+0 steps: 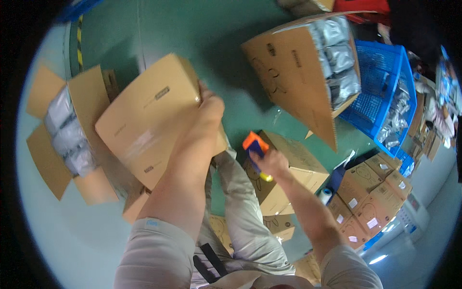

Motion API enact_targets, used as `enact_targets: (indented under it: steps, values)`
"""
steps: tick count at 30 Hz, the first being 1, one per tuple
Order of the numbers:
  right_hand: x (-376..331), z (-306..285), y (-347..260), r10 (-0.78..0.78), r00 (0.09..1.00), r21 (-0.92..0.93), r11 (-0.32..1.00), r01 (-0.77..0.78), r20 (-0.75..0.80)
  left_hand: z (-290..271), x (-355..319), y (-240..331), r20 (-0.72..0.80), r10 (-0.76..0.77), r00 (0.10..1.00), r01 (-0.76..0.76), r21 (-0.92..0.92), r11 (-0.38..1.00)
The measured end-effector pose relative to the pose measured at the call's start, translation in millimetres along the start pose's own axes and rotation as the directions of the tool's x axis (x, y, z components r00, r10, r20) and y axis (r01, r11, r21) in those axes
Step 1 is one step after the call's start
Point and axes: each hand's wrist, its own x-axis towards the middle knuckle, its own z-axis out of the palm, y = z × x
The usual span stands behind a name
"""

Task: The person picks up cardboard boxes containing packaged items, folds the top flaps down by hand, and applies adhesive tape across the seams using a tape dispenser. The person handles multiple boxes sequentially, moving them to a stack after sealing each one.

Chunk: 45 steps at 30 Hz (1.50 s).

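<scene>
A large closed cardboard box point(147, 120) stands tilted in front of my legs, to the left. My left hand point(211, 100) grips its right-hand side near the far corner, its fingers partly hidden by the wrist. In my right hand point(274, 163) is a tape dispenser point(256, 144), orange at the head with a dark blue body and a yellow part below. The dispenser is held above another closed cardboard box point(298, 166), to the right of my legs. I cannot tell whether the two touch.
An open carton point(288, 67) of silver-grey wrapped packages stands at the far right, beside a blue plastic crate point(373, 62). Another open carton point(89, 96) with similar packages is at left. Stacked cartons point(370, 197) line the right. Green floor point(192, 29) shows beyond.
</scene>
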Motion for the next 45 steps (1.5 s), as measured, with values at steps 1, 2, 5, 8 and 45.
enact_targets:
  steps: [1,2,5,8,45]
  values:
    - [-16.0,2.9,12.8,-0.004,1.0,0.048,0.999,0.003,0.023,-2.4,1.6,-2.5,-0.009,0.02,1.0,-0.02,-0.026,0.999]
    - [-33.0,10.2,28.7,-0.012,0.998,0.096,0.995,0.006,0.055,-1.8,3.3,-1.9,-0.038,0.039,0.999,-0.041,-0.061,0.997]
    - [-68.5,37.8,82.5,0.054,0.998,0.26,0.964,-0.048,-0.018,-11.4,-8.2,2.3,-0.413,-0.061,0.909,-0.157,-0.474,0.867]
    - [-95.7,57.0,128.0,0.25,0.964,0.693,0.68,-0.241,0.089,-51.3,-56.6,15.5,-0.493,-0.282,0.823,-0.255,-0.765,0.592]
    - [40.5,-136.0,293.9,-0.472,0.853,0.775,-0.617,-0.139,-0.223,-365.7,-62.5,77.3,0.325,0.449,0.832,-0.399,-0.212,0.892]
